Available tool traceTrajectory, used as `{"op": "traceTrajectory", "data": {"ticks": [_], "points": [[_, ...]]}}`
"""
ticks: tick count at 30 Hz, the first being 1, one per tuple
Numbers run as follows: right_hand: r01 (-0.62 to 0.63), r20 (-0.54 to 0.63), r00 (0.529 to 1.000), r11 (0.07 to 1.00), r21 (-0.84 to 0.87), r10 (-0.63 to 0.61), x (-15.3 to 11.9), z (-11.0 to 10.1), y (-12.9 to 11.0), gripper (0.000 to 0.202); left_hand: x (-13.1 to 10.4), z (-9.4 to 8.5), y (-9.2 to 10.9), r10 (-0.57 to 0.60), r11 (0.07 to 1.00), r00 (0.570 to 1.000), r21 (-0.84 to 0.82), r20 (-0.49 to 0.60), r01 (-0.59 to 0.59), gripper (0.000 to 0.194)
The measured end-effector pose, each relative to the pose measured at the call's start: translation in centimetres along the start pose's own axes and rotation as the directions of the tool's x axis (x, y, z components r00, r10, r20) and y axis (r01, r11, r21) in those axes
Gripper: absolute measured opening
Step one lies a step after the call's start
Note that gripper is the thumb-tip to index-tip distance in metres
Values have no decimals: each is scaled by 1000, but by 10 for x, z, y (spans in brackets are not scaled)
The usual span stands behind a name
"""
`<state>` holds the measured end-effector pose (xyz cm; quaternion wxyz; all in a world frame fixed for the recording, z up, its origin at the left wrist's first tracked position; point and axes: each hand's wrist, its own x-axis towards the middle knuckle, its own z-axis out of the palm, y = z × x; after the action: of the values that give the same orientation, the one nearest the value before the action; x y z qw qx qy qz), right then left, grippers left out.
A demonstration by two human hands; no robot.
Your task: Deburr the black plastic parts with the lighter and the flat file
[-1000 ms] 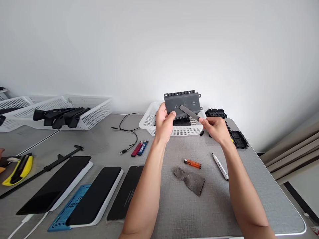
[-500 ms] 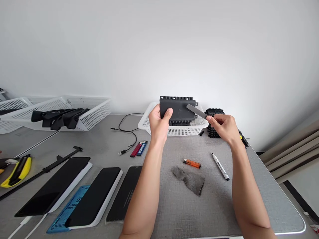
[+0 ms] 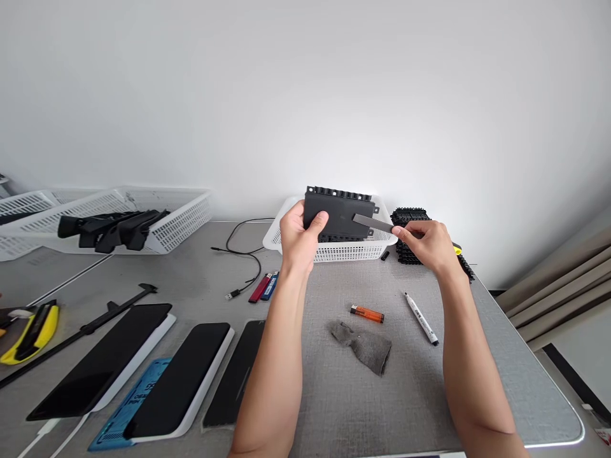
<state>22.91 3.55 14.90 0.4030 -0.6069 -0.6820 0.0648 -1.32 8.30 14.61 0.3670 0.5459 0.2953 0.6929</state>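
Observation:
My left hand (image 3: 301, 235) grips a black plastic part (image 3: 337, 215) by its left end, thumb on the flat face. This part has scalloped long edges and small tabs with holes, and it is held up in front of a white basket (image 3: 334, 253). In my right hand (image 3: 427, 245), a thin flat grey strip (image 3: 375, 222), metal-looking, is pinched between thumb and fingers. The strip's far end lies over the right side of the part's face; whether it touches cannot be made out.
Behind my right hand are stacked black ribbed parts (image 3: 408, 248). An orange lighter (image 3: 367, 313), a grey cloth (image 3: 365, 346) and a white marker (image 3: 421, 319) lie between my arms. Leftward are phones (image 3: 179, 381), a black cable (image 3: 260, 261), a yellow cutter (image 3: 35, 334) and baskets (image 3: 186, 216).
The black part has tilted, its right end now lower. The strip has moved slightly left and down across its face, and lies flatter. Both hands keep their hold.

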Motion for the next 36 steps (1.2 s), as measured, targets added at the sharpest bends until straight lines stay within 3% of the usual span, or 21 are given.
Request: {"op": "traceTrajectory", "data": {"ticks": [7, 13, 21, 25, 29, 32, 36], "points": [[57, -44, 997, 998, -9, -58, 1, 2, 1, 56, 0, 0, 0, -38, 999, 999, 21, 4, 38, 31], [-15, -8, 1000, 997, -75, 14, 3, 4, 5, 54, 2, -1, -1, -70, 994, 996, 75, -57, 74, 30], [-8, 5, 1000, 997, -80, 9, 4, 5, 13, 53, 2, -4, -4, -54, 996, 997, 65, -53, 58, 30], [-11, -31, 999, 997, 80, 13, 3, 1, 13, 54, 4, -5, -7, -31, 998, 996, 46, -88, 35, 33], [-14, -91, 995, 951, 309, 45, 1, 1, 2, 56, 2, -1, -5, 27, 996, 1000, 83, 9, -28, 32], [-4, -65, 998, 951, 310, 25, -1, 2, -8, 57, -1, 2, 0, 28, 983, 997, 180, 76, -41, 24], [22, -75, 997, 976, 215, -6, -4, 1, -17, 57, -4, 6, 5, 56, 940, 997, 335, 56, -72, 27]]}}
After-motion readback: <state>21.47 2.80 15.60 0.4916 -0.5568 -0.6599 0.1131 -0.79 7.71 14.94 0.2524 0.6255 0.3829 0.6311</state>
